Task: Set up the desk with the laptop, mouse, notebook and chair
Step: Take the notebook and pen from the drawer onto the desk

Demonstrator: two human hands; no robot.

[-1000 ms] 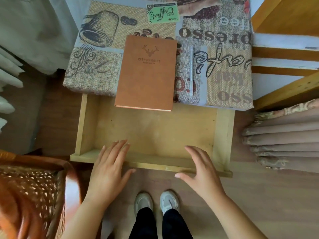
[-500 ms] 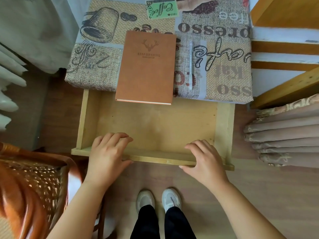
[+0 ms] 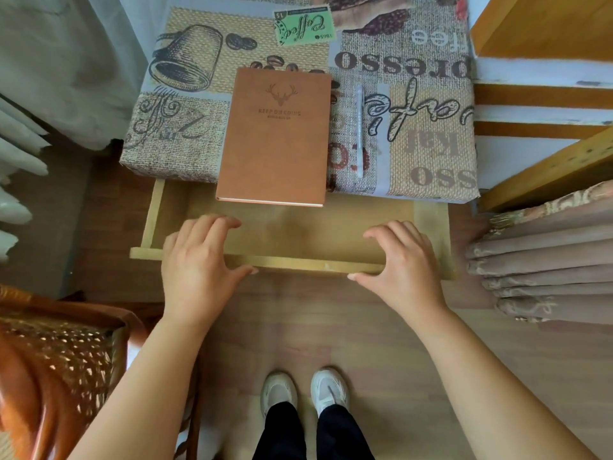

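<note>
Both hands, left hand (image 3: pixel 199 260) and right hand (image 3: pixel 401 260), now grip the drawer (image 3: pixel 298 265) front, sliding it further in beneath the notebook (image 3: pixel 277 137), nearly closed.

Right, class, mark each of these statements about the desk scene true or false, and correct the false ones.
1. Both hands grip the front edge of the drawer. True: left hand, right hand.
2. The notebook lies inside the drawer. False: it lies on the desk, overhanging the drawer.
3. The pen lies right of the notebook. True.
4. The notebook is open. False: it is closed.
5. A laptop sits on the desk. False: none is visible.
</note>
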